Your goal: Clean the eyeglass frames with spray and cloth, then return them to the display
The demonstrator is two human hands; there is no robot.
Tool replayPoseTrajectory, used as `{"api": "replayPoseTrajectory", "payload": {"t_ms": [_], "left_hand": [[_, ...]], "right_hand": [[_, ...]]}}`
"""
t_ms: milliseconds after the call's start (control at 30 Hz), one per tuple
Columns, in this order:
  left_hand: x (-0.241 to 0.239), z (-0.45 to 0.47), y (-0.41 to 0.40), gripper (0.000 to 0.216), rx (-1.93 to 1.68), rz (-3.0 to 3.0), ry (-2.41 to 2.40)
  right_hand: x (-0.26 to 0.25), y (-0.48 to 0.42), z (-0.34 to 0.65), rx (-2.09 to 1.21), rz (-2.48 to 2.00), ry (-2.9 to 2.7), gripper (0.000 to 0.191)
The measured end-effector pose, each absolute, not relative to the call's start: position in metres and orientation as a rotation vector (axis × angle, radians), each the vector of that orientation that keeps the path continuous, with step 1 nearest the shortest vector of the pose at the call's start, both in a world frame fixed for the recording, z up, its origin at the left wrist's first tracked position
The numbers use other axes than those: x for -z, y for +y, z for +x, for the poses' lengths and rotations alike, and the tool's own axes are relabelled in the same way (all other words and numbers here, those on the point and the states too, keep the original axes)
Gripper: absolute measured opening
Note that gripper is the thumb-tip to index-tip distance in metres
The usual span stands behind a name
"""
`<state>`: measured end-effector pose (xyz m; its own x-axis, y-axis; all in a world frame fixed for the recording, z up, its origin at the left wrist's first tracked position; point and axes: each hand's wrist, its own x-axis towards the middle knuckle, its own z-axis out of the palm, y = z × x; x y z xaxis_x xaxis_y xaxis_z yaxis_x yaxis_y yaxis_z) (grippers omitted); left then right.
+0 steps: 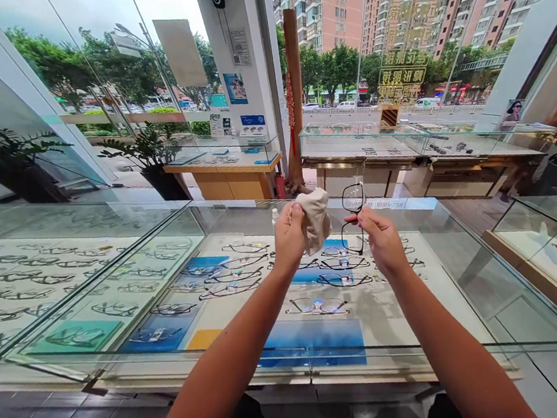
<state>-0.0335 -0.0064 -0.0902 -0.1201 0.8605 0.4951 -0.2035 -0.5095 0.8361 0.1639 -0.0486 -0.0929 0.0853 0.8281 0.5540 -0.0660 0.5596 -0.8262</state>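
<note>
Above the glass display case, my left hand (289, 233) is closed on a crumpled pale cloth (316, 219). My right hand (381, 236) pinches a pair of dark-framed eyeglasses (352, 194) near the bridge. The eyeglasses are turned on end, one lens above my fingertips and the other below. Cloth and eyeglasses are apart, with a small gap between them. Just left of the cloth, partly behind my left hand, stands a small white bottle (275, 216).
Under the glass of the display case (405, 349) lie several eyeglasses (317, 306) on white and blue panels. A second case (553, 238) stands to the right. Farther back are a wooden-fronted counter (225, 183), a wooden trunk (295, 100) and potted plants (152, 159) by the windows.
</note>
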Motion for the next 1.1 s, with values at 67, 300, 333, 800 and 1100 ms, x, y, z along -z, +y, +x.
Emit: {"api": "replayPoseTrajectory", "payload": {"t_ms": [67,300,333,800,1100], "left_hand": [[0.090,-0.032,-0.008,0.045,-1.704,1.310,0.774],[0.090,-0.028,-0.013,0.055,-1.610,1.227,0.758],[0.089,-0.028,-0.014,0.057,-1.607,1.220,0.764],[0.080,-0.029,-0.023,0.053,-1.392,1.233,0.583],[0.079,-0.027,-0.024,0.050,-1.456,1.243,0.577]], "right_hand": [[0.096,-0.051,0.157,-0.775,-0.731,-1.386,0.031],[0.098,-0.057,0.145,-0.793,-0.793,-1.496,0.032],[0.098,-0.058,0.144,-0.788,-0.796,-1.515,0.032],[0.104,-0.056,0.141,-0.682,-0.889,-1.564,0.039],[0.104,-0.055,0.142,-0.745,-0.816,-1.611,0.041]]}}
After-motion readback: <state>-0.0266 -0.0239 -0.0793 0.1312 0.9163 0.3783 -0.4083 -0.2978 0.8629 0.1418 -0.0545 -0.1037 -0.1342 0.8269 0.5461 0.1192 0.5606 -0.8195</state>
